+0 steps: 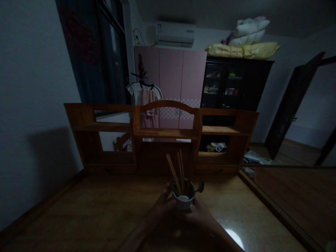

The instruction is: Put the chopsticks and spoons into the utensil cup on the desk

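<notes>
A pale cup [183,204] is held between both my hands, low in the middle of the head view over the wooden tabletop [110,203]. Several chopsticks [173,171] stand in it, leaning to the left, and a spoon [200,187] sticks out over the rim on the right. My left hand [164,198] wraps the cup's left side. On the other side my right hand [198,210] curls round it. Dim light hides most of the fingers, and I cannot tell whether the cup's base touches the table.
A wooden shelf unit [168,133] with open compartments runs along the table's far edge. On the left is a bare wall [36,105]. A raised wooden edge [270,206] borders the right side. Beyond stand a pink wardrobe [170,73] and a dark cabinet [252,84].
</notes>
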`<state>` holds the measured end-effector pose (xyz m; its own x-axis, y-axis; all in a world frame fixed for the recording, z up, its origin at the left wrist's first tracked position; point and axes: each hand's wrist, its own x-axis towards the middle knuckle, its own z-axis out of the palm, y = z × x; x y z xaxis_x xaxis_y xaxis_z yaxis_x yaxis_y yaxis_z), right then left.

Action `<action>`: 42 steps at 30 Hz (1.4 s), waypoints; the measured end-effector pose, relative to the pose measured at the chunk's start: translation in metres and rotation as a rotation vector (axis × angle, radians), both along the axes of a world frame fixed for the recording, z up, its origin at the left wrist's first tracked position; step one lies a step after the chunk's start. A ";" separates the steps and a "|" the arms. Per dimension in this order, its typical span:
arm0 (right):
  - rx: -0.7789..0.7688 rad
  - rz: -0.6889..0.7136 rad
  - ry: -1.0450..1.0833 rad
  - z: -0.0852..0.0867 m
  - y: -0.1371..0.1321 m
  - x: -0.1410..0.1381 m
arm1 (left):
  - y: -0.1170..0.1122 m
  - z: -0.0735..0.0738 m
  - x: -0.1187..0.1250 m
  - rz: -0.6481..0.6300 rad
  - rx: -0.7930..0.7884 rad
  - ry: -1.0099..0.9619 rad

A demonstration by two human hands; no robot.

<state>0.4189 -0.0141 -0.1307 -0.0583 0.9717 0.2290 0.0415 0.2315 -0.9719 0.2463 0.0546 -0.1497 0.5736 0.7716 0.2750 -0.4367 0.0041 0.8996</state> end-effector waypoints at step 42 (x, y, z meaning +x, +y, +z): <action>-0.013 0.059 -0.232 -0.005 -0.001 0.009 | -0.001 0.003 -0.006 0.004 -0.318 -0.164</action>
